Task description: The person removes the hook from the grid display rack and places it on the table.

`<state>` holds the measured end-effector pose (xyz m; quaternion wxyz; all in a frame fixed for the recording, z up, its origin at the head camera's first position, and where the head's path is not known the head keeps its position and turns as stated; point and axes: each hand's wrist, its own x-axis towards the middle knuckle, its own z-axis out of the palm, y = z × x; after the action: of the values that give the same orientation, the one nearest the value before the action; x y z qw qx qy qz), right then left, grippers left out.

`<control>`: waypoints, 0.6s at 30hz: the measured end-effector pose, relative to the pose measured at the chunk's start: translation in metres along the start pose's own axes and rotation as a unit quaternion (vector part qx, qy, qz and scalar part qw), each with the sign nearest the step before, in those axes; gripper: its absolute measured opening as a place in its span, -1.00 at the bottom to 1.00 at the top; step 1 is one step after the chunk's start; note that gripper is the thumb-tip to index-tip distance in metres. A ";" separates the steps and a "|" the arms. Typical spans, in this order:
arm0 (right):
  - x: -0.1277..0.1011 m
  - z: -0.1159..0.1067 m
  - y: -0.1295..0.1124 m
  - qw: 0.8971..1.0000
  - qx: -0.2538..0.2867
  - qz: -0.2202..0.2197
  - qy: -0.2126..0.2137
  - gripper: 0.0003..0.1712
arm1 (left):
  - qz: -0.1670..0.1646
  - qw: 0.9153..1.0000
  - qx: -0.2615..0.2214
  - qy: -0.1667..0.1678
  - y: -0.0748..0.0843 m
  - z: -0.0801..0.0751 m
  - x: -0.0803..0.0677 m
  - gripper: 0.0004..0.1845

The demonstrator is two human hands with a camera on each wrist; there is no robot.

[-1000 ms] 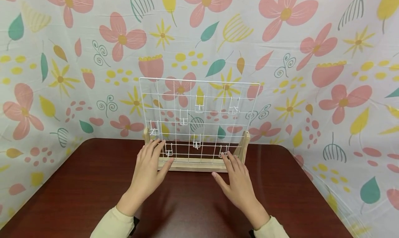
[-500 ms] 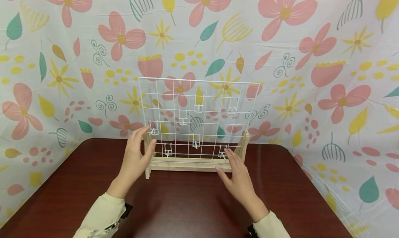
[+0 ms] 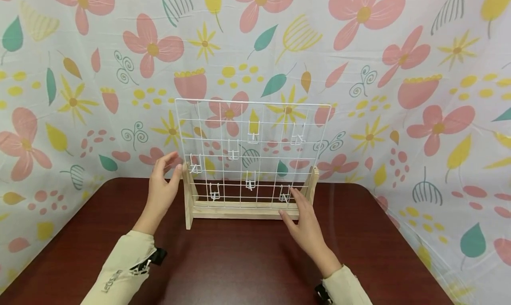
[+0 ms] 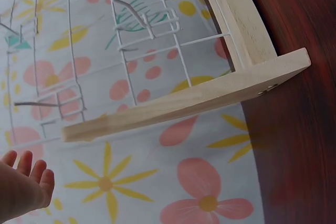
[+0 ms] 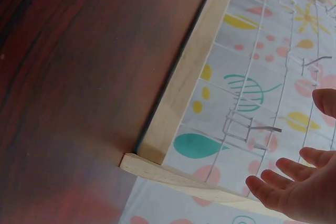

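Observation:
A white wire grid panel point(image 3: 251, 102) stands upright in a light wooden stand point(image 3: 239, 213) on the table. Several white wire hooks hang on it, one at the left edge point(image 3: 194, 168) and another at lower right point(image 3: 284, 196). My left hand point(image 3: 161, 192) is raised beside the top of the left wooden post point(image 3: 188, 203), fingers bent loosely and holding nothing. The left wrist view shows this hand point(image 4: 23, 187) apart from the post. My right hand point(image 3: 306, 227), its fingers extended, hovers by the lower right hook. In the right wrist view, no thing lies in that hand point(image 5: 310, 190).
The dark red-brown table point(image 3: 239, 260) has rounded far corners. A white cloth point(image 3: 359, 65) with flowers and leaves hangs behind and at both sides. The right wooden post point(image 3: 312, 187) stands behind the right fingers. Black straps point(image 3: 159, 256) circle the wrists.
My left hand has moved left, from in front of the grid's lower left to outside the left post. The right hand has shifted slightly right. The grid and its hooks stay in place.

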<state>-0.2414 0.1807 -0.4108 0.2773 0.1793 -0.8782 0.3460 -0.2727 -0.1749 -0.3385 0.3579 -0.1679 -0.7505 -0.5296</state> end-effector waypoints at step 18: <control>0.003 0.012 0.007 0.998 0.034 0.043 0.006 -0.35 | -0.129 0.986 -0.104 -0.032 -0.030 -0.002 0.021 -0.56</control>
<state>-0.2515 0.1765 -0.4199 0.2612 0.1488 -0.8712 0.3882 -0.3056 -0.1905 -0.3434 0.2424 -0.1230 -0.7178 -0.6410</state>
